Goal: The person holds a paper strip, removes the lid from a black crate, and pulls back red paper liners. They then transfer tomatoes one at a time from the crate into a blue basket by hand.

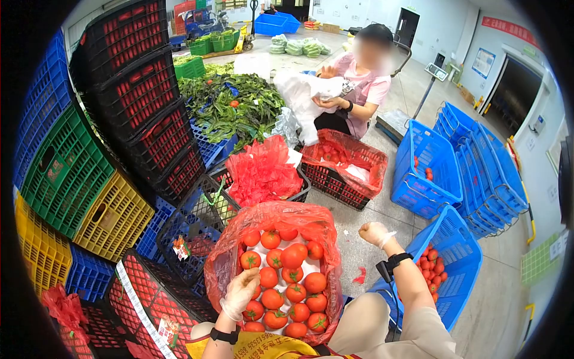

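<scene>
In front of me is a crate lined with a red plastic bag, holding red tomatoes on white padding. My left hand, in a thin glove, reaches over the left side of this crate. Its fingers stretch forward beside the tomatoes, holding nothing that I can see. My right hand, gloved too, hovers over the floor right of the lined crate. Its fingers are curled in and nothing shows in them. Nearest to its forearm is a blue basket with small red tomatoes.
Stacked black crates and coloured crates rise on the left. Ahead, a co-worker handles white plastic behind another lined crate. A crate with crumpled red bags stands between. Blue baskets line the right.
</scene>
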`<state>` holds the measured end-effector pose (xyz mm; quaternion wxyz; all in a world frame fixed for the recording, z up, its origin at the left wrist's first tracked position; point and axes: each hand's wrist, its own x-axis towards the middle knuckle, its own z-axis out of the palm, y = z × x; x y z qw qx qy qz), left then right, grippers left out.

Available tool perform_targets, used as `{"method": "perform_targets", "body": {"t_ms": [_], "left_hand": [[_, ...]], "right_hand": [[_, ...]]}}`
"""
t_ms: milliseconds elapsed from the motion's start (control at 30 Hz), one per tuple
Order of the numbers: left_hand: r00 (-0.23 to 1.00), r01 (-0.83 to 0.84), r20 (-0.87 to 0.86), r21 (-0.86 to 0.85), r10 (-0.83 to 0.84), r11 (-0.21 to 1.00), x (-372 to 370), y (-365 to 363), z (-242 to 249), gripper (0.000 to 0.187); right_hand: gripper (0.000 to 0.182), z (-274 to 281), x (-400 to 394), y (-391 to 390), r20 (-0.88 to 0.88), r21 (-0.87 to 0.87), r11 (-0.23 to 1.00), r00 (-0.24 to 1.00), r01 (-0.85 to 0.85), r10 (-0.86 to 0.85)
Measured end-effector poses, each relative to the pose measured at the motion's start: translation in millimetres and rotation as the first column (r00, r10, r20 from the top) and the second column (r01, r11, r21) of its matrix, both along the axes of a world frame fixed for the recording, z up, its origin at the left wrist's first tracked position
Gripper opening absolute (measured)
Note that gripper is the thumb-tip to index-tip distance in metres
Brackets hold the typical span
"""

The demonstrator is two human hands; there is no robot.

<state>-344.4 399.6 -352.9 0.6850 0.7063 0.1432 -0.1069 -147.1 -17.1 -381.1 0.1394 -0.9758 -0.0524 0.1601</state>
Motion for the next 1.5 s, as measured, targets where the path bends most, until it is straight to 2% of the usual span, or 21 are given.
{"method": "perform_targets", "body": {"t_ms": [867, 1233, 1300, 1367, 1400, 1433, 1467, 1500], "left_hand": [[1.0, 0.023, -0.011, 0.015, -0.023, 1.0, 2, -2, 7, 0.034], [1.0, 0.009, -0.002, -0.025, -0.009, 1.0, 5, 1, 0, 0.033], [1.0, 0.005, -0.01, -0.022, -0.005, 1.0, 3, 7, -11, 0.033], [0.988, 0.05, 0.135, 0.22, -0.081, 0.974, 6, 12, -6, 0.039], [0.983, 0.127, 0.048, 0.526, -0.179, 0.841, 5, 17, 0, 0.048], [0.983, 0.121, 0.052, 0.527, -0.174, 0.841, 7, 18, -3, 0.048], [0.972, 0.099, 0.075, 0.733, -0.224, 0.674, 8, 21, -7, 0.054], [0.958, 0.067, 0.071, 0.886, -0.278, 0.459, 5, 24, -12, 0.061]], "right_hand": [[0.029, -11, 2, 1, -0.06, -0.032, 0.999, 0.998, -0.001, -0.001], [0.028, -4, -1, 5, -0.028, -0.038, 0.999, 0.999, -0.019, 0.018], [0.031, -3, 0, 7, -0.07, -0.068, 0.997, 0.997, -0.025, 0.02], [0.034, -6, 1, 10, -0.106, -0.097, 0.995, 0.994, -0.034, 0.024], [0.041, -11, 0, 11, -0.13, -0.035, 0.998, 0.99, -0.058, 0.053], [0.05, -11, 1, 16, -0.15, 0.029, 0.996, 0.985, -0.082, 0.085], [0.05, -13, 1, 22, -0.149, 0.031, 0.996, 0.985, -0.087, 0.09], [0.057, -19, -4, 31, -0.237, -0.026, 0.987, 0.96, -0.161, 0.151]]}}
